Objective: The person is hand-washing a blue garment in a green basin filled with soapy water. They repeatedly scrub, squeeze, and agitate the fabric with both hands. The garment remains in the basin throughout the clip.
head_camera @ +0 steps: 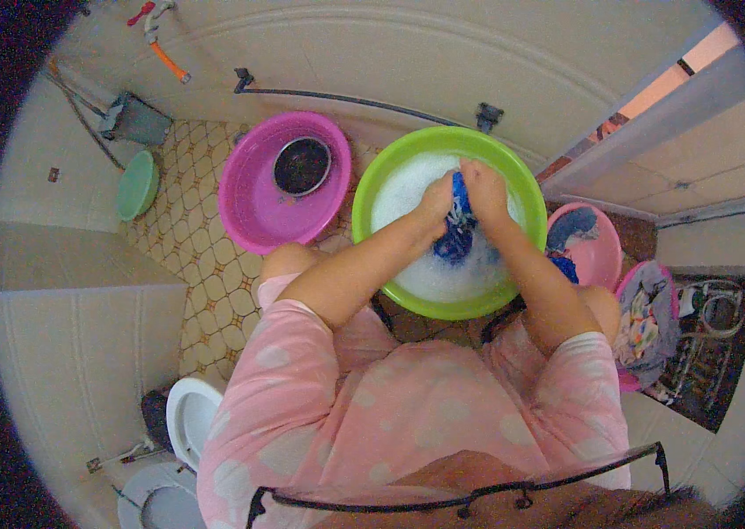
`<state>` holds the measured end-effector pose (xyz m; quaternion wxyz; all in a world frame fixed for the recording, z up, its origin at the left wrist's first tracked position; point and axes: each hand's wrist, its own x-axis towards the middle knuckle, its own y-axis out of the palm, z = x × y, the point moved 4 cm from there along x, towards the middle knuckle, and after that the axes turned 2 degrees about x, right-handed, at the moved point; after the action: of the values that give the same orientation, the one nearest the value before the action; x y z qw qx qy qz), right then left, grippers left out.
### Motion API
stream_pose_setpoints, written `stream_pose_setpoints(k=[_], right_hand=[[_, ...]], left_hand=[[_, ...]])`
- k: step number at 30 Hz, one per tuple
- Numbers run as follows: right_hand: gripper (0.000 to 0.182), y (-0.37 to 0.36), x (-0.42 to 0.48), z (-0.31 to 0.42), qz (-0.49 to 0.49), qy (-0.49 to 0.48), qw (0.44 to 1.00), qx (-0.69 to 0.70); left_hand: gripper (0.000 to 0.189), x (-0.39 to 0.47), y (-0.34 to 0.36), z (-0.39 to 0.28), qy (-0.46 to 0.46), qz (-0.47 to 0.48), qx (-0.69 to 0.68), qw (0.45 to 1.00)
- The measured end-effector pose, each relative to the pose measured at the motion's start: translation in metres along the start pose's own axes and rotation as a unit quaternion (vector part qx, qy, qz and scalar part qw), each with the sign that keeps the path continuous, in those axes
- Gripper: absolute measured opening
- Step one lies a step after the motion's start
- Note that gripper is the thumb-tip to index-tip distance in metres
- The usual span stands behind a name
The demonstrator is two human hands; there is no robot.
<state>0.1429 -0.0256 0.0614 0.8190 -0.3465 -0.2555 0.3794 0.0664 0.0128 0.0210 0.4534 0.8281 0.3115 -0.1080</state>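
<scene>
Before me stands a green plastic basin (364, 198) filled with white, sudsy water (405, 175). Both my hands are over it, gripping a wet blue cloth (457, 241) between them. My left hand (437, 200) holds the cloth's left side, and my right hand (483, 188) grips it from the right, slightly farther from me. Bunched and twisted, the cloth hangs toward the suds, where its lower end meets the foam. My fingertips are partly hidden behind the hands and fabric.
Left of the green basin is a magenta basin (250, 192) with a round dark-looking pan (303, 165) inside. At right stand a pink basin (600, 258) with blue fabric and a heap of clothes (647, 324). A grey bin (140, 120) and a toilet (167, 496) are farther left.
</scene>
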Motion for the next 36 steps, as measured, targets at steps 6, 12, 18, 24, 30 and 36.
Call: stream_pose_setpoints(k=[6, 12, 18, 24, 30, 36], right_hand=[[0.023, 0.024, 0.009, -0.059, -0.018, 0.026, 0.998, 0.047], [0.022, 0.063, -0.005, -0.092, 0.244, -0.009, 0.966, -0.078], [0.033, 0.059, -0.001, -0.094, 0.017, 0.092, 0.994, 0.051], [0.026, 0.04, -0.027, 0.004, 0.036, -0.052, 0.989, 0.137], [0.025, 0.019, -0.025, 0.02, -0.004, -0.183, 0.983, 0.015], [0.022, -0.003, 0.003, 0.007, -0.008, -0.121, 0.992, -0.027]], left_hand=[[0.021, 0.018, -0.031, -0.04, 0.187, -0.123, 0.463, 0.858], [0.021, 0.049, -0.073, -0.023, 0.132, -0.106, 0.509, 0.844], [0.033, 0.051, -0.081, 0.005, 0.032, -0.205, 0.267, 0.941], [0.043, 0.046, -0.073, 0.027, 0.043, -0.016, 0.089, 0.995], [0.029, 0.036, -0.028, 0.024, -0.035, 0.015, -0.074, 0.997], [0.022, 0.032, -0.008, 0.028, -0.05, 0.037, -0.082, 0.995]])
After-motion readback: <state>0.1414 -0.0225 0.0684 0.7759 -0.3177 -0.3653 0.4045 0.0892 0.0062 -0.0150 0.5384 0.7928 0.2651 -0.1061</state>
